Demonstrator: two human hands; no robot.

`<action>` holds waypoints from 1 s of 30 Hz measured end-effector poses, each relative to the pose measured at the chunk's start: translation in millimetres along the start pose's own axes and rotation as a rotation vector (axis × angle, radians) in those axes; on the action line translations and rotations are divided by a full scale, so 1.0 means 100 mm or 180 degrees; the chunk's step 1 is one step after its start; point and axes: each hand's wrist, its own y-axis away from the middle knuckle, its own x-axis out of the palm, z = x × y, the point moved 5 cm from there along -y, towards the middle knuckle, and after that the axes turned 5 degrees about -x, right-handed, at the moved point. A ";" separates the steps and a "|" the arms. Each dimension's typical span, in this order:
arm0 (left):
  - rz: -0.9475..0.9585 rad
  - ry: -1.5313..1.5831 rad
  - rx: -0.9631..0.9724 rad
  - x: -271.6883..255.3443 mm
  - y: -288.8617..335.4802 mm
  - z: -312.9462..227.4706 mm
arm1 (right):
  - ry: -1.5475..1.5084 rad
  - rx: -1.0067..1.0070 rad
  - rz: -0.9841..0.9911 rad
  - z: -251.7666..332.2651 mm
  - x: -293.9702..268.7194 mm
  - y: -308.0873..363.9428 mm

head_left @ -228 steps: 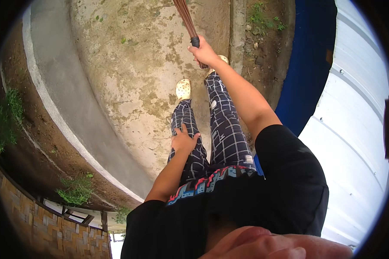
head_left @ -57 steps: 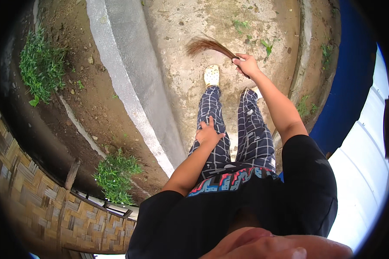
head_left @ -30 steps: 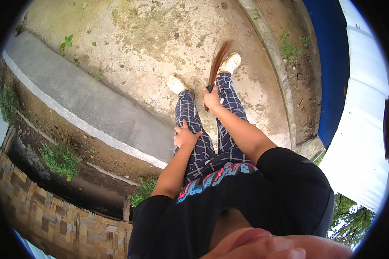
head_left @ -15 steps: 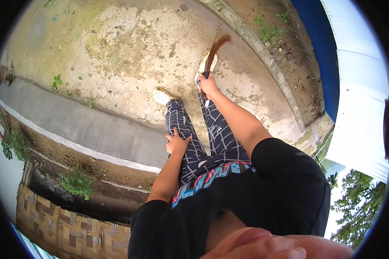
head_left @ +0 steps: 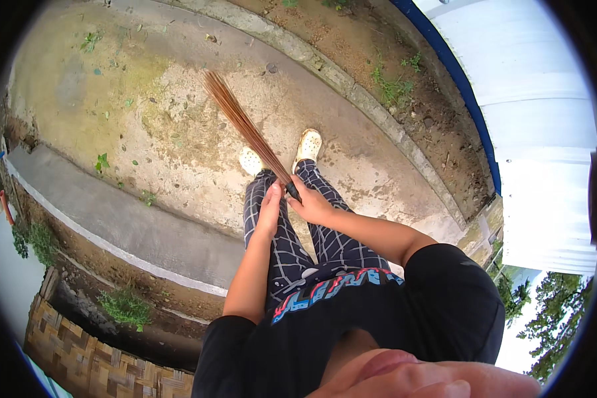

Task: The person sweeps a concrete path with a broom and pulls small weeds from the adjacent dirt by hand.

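A stick broom (head_left: 249, 129) of thin reddish-brown bristles slants up and to the left in front of my legs, its tips fanned out over the concrete. My right hand (head_left: 314, 207) is closed around its short black handle (head_left: 292, 190). Close against the left side of the broom's bound end is my left hand (head_left: 269, 207), apparently touching it. That hand is seen edge-on, so the curl of its fingers is partly hidden. Below the broom are my dark checked trousers (head_left: 325, 229) and pale clogs (head_left: 308, 144).
Stained concrete (head_left: 172, 132) with scattered leaves and small weeds lies ahead. A grey ledge (head_left: 126, 199) with a white edge runs along the left. A low curb (head_left: 378, 119) borders soil on the right, beside a white wall (head_left: 537, 132). Woven panels (head_left: 106, 365) stand at lower left.
The broom has swung from over my right foot toward the left and nearer my body, bristles now pointing up-left. My left hand has left my thigh and come to the broom.
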 end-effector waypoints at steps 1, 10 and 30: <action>0.0303 0.1013 -0.0185 0.15 -0.09 -0.11 | 0.0310 -0.0477 -0.0218 0.09 -0.04 0.04; -0.0478 0.2688 0.0151 -0.18 -0.87 -0.67 | 0.0369 -0.0861 -0.0270 0.44 -0.87 -0.74; -0.0772 0.2682 0.2231 -1.70 -1.96 -2.41 | 0.3432 -0.0462 -0.1372 -0.70 -3.78 -6.38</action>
